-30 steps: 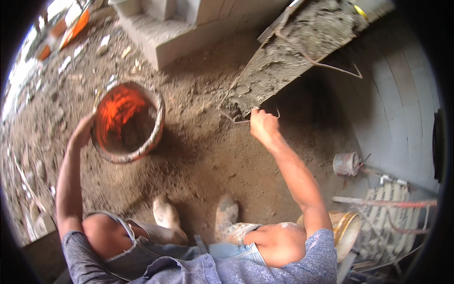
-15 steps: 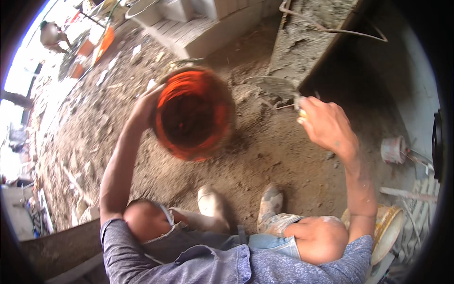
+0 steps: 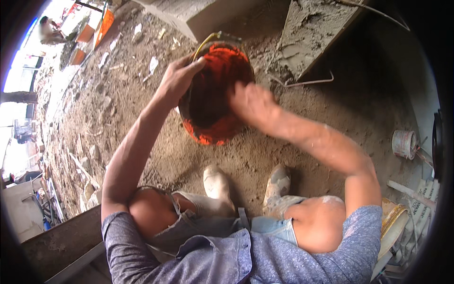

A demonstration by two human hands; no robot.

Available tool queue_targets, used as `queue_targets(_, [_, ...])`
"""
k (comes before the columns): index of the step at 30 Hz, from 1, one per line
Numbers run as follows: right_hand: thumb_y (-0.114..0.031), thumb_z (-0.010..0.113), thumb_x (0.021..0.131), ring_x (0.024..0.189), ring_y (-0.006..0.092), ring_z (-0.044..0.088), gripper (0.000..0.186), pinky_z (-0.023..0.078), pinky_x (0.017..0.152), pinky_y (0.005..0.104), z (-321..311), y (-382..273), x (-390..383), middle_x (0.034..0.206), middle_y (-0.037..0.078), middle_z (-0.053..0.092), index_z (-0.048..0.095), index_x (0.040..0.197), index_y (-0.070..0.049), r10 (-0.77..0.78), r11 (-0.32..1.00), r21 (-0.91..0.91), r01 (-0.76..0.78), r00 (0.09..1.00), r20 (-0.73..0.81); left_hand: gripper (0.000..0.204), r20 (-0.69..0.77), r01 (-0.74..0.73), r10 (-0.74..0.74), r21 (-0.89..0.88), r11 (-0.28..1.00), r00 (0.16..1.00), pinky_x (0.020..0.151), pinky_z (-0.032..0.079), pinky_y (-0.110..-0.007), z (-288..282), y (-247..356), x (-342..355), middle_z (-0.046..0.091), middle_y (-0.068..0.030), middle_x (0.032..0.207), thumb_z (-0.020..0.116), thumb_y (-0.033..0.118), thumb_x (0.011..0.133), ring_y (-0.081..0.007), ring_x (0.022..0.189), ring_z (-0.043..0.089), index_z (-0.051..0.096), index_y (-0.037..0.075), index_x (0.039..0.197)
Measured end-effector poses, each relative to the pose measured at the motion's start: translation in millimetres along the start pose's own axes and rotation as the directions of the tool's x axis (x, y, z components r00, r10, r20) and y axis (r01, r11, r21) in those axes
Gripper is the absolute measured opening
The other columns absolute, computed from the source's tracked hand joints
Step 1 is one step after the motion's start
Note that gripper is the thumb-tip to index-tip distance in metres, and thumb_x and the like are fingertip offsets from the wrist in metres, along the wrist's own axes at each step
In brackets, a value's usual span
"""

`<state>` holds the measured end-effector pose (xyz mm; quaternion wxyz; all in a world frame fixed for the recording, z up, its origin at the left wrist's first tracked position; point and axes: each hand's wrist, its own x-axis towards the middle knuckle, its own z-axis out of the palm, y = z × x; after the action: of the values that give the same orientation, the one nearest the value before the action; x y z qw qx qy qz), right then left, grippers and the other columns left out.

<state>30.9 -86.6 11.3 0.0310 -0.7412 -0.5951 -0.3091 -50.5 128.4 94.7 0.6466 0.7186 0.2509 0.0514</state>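
Observation:
With my left hand (image 3: 182,80) I grip the rim of an orange-lined bucket (image 3: 222,61), which is coated in dark dirt and tipped with its opening toward me. My right hand (image 3: 248,104) is blurred inside the bucket mouth; its fingertips, and anything in them, cannot be made out. A mortar-covered board (image 3: 317,33) lies beyond the bucket, with a bent metal rod (image 3: 307,83) at its near end. My two muddy boots (image 3: 215,182) stand on the dirt below the bucket.
At upper left a person (image 3: 49,31) crouches near orange containers (image 3: 85,33) among rubble. A concrete block (image 3: 198,16) is at the top. On the right are a small pail (image 3: 403,143), sacks and pipes (image 3: 421,199), and a yellowish bucket (image 3: 392,222) behind my elbow.
The bucket has moved right and away from me in my left hand and tilted. My right hand, earlier at the board gripping a yellow-handled trowel, has swung left into the bucket.

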Motion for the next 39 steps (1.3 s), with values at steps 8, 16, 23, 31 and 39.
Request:
queue_targets(8, [-0.035,0.059,0.098,0.097,0.0245,0.073,0.036,0.059,0.084,0.0392,67,24,41,0.112,0.01,0.074,0.071,0.118,-0.008,-0.417,0.639,0.671,-0.376,0.563,0.713,0.041,0.115,-0.18,0.147,0.372,0.911,0.982,0.073,0.05,-0.028,13,-6,-9,0.066,0.0015,0.089,0.063,0.035,0.1,-0.0074,0.078,0.06,0.069,0.007,0.129])
queue_targets(16, [-0.03,0.059,0.101,0.079,0.0254,0.072,0.032,0.06,0.069,0.041,63,-27,9,0.099,0.014,0.074,0.066,0.124,-0.008,-0.435,-0.049,0.465,-0.884,0.438,0.787,0.045,-0.018,-0.033,0.035,0.076,0.997,0.999,0.087,0.052,-0.027,-16,-6,-20,0.07,-0.0012,0.104,0.062,0.029,0.104,-0.0082,0.094,0.063,0.062,-0.001,0.136])
queue_targets(23, [-0.017,0.067,0.09,0.083,0.0346,0.071,0.037,0.059,0.069,0.0439,44,-11,-6,0.101,0.013,0.071,0.06,0.126,-0.011,0.01,0.714,0.659,-0.237,0.944,0.329,0.041,-0.046,-0.011,0.021,0.209,0.978,0.999,0.084,0.054,-0.028,-33,2,-21,0.072,-0.0046,0.1,0.062,0.034,0.102,-0.0099,0.092,0.066,0.068,-0.001,0.122])
queue_targets(31, [-0.01,0.067,0.082,0.074,0.0277,0.07,0.012,0.06,0.064,0.0403,-18,60,20,0.089,0.014,0.068,0.068,0.094,-0.007,-0.067,0.978,0.208,0.0,0.946,0.316,0.046,-0.055,-0.022,0.04,0.296,0.955,0.998,0.07,0.053,-0.028,-9,-7,-7,0.07,-0.0012,0.088,0.061,0.043,0.1,-0.009,0.076,0.065,0.068,0.008,0.127])
queue_targets(39, [-0.016,0.06,0.094,0.106,0.0389,0.069,0.024,0.056,0.095,0.0454,40,34,26,0.114,0.019,0.072,0.07,0.11,-0.002,-0.212,0.762,0.474,-0.442,0.522,0.827,0.052,-0.065,-0.016,0.046,0.405,0.914,0.997,0.072,0.055,-0.03,4,-13,-10,0.074,-0.0027,0.086,0.059,0.05,0.097,-0.0106,0.075,0.069,0.064,0.022,0.141])
